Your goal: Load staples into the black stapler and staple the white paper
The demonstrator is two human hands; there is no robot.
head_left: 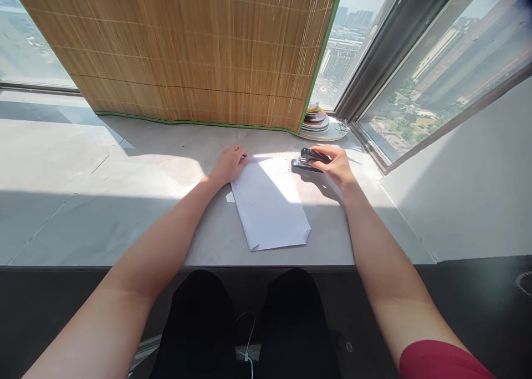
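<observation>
White paper point(272, 210), folded with tucked corners at its near end, lies flat on the pale windowsill ledge point(137, 224). At its far left corner, my left hand point(231, 163) is closed, with curled fingers on the paper's edge; the fingertips are partly hidden. My right hand point(336, 165) grips a black stapler point(308, 160) from its rear end. The stapler's jaws face left, parted, just right of the paper's far right corner and apart from it. A small white scrap point(230, 197) shows beside the paper's left edge.
A bamboo blind point(199, 52) with green edging hangs behind the ledge. Stacked plates point(322, 127) stand in the far right corner by the window frame point(374, 52). A white wall point(465, 185) bounds the right. My knees and a thin cable point(249, 346) are below the ledge.
</observation>
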